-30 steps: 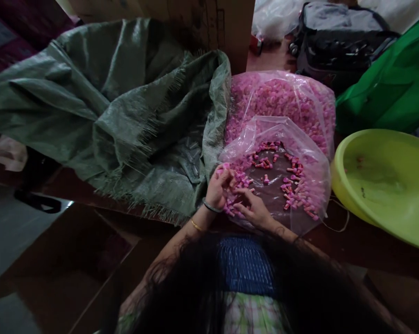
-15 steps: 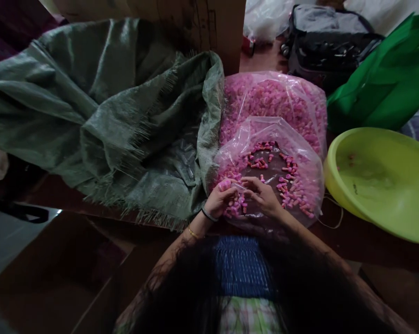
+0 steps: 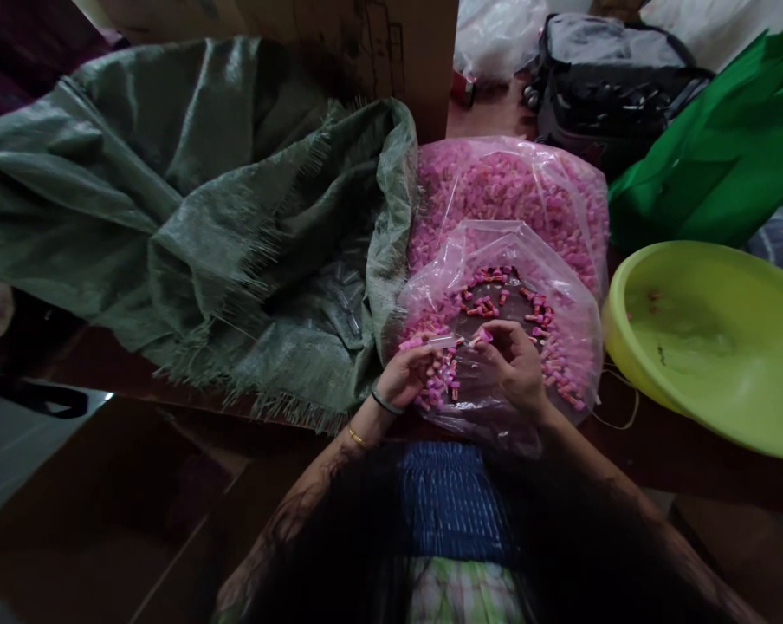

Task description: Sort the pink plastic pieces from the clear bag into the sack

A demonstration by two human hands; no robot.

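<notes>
My left hand (image 3: pixel 404 374) is closed on a small clear tube (image 3: pixel 442 341), which points to the right from my fingertips. Just right of the tube's end, my right hand (image 3: pixel 516 368) pinches a small pink cap-like piece (image 3: pixel 482 335) between thumb and fingers. Both hands are over the mouth of a clear plastic bag (image 3: pixel 495 234), where many pink pieces with reddish, metallic-looking ends (image 3: pixel 486 305) lie loose. More clear tubes (image 3: pixel 347 299) rest in the opening of a green woven sack (image 3: pixel 236 225) at the left.
Behind the open bag stands a full bag of pink pieces (image 3: pixel 514 182). A yellow-green basin (image 3: pixel 709 347) is at the right, holding a few tiny bits. A green bag (image 3: pixel 716 147) and a black case (image 3: pixel 618 87) stand behind it. A cardboard box (image 3: pixel 287 52) rises at the back.
My hands have drawn apart from being close together. The right hand has turned and now shows a pink piece in its pinch; the clear tube in my left hand is more exposed.
</notes>
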